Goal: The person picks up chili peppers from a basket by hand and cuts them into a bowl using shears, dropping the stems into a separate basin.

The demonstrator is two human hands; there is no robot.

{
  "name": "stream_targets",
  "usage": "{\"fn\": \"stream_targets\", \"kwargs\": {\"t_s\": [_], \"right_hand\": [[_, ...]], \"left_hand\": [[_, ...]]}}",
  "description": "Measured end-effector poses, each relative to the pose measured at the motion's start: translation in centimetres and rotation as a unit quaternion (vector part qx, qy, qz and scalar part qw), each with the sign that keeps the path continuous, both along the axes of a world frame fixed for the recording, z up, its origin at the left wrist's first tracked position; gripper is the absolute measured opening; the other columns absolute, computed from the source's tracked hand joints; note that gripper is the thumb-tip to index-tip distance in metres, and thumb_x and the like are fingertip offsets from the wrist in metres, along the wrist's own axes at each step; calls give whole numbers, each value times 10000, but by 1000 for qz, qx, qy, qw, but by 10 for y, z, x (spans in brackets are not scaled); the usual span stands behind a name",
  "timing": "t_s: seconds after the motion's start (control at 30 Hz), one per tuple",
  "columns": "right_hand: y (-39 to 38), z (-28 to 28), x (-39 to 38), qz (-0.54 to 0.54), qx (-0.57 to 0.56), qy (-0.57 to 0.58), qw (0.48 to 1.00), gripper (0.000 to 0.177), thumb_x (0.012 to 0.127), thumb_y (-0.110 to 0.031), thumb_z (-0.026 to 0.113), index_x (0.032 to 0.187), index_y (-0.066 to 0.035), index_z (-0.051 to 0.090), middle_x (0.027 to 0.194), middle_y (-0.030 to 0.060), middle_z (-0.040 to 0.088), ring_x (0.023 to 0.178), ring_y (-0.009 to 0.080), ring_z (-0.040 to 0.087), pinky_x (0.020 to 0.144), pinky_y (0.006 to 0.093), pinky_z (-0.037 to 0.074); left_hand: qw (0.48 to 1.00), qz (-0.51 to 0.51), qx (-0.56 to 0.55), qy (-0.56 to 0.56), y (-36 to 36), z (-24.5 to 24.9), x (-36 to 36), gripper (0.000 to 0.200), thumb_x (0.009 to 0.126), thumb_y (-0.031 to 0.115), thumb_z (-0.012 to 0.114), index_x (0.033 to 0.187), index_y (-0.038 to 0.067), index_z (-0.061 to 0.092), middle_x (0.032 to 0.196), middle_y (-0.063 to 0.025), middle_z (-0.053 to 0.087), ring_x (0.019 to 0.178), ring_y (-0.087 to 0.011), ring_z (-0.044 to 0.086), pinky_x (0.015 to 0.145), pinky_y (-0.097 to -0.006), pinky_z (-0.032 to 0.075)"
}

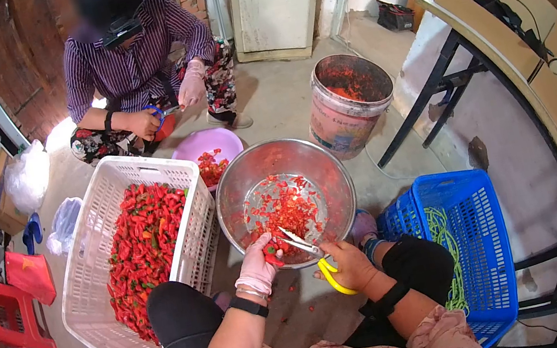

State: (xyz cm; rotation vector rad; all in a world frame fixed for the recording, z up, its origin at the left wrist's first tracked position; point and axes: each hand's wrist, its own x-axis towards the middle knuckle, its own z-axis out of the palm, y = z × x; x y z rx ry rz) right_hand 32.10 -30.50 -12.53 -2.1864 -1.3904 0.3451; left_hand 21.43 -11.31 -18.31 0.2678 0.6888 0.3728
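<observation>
My left hand, in a thin translucent glove, is closed around a red chili pepper at the near rim of a steel basin. Bare, my right hand grips yellow-handled scissors. Their blades stand apart beside the pepper, over the rim. Cut red pepper pieces lie across the basin's bottom. To the left, a white plastic crate holds a heap of whole red chilies.
Opposite sits another person with blue-handled scissors above a pink bowl of cut pepper. A stained bucket stands behind the basin. At right are a blue crate and a black-legged table; red stools stand left.
</observation>
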Motion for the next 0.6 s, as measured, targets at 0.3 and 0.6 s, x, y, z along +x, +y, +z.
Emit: {"fn": "stream_targets", "kwargs": {"t_s": [0.3, 0.6], "right_hand": [[3, -13, -1, -28, -11, 111, 993, 587, 699, -441, 677, 1124, -70, 513, 910, 191, 598, 814, 330, 600, 687, 374, 477], [9, -11, -9, -64, 4, 171, 983, 550, 720, -338, 702, 1112, -9, 502, 886, 193, 600, 813, 274, 619, 711, 332, 474]], "left_hand": [[998, -18, 53, 34, -7, 19, -3, 87, 830, 116, 561, 914, 97, 548, 751, -42, 587, 576, -148, 557, 371, -245, 410], [989, -83, 112, 41, -29, 32, -3, 167, 795, 180, 642, 898, 108, 532, 771, -73, 625, 475, -113, 497, 351, -237, 350]]}}
